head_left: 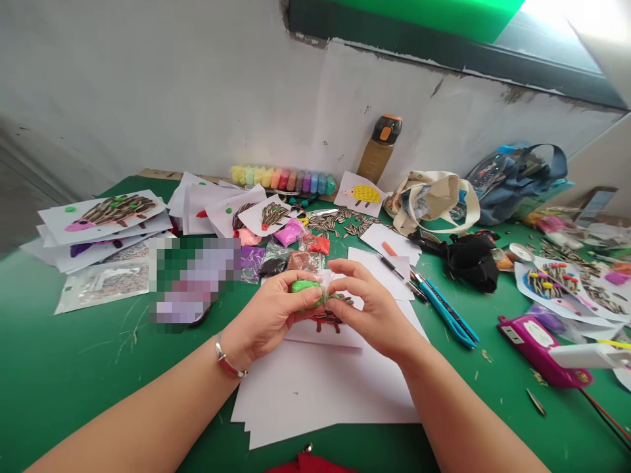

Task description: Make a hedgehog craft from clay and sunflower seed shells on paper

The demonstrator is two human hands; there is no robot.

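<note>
- Hands: the left hand (269, 315) and right hand (372, 309) meet just above the far edge of the paper stack (315, 394), which lies on the green table (73, 368).
- Grip, left: pressed together around the green clay (304, 287), thumb on top; a bracelet (224, 358) sits on that wrist.
- Grip, right: fingertips pinch the clear bag (329, 293) that wraps the clay.
- Thing in hand: one lump of clay, held in the air, apparently not yet out of its bag.
- Stage, as judged: a seed picture (328, 320) lies on the stack under the hands and is mostly hidden. No green piece shows on it, so its clay work looks unfinished.
- Done: finished hedgehog pictures (111, 210) lie left of the stack, more beyond it and one to its right; at least six in all.
- Clay stock: one row of tubs (283, 177) far beyond the stack, about ten colours. Roughly five loose clay packets (290, 253) lie just beyond it.
- Seeds (345, 223): one loose heap beyond the stack, too many to count.
- Tools: two blue-handled tools (446, 309) and one pen (394, 266) right of the stack.
- Other: one bottle (379, 148) and two bags (434, 197) beyond the stack to the right; one pink case (537, 348) further right.
</note>
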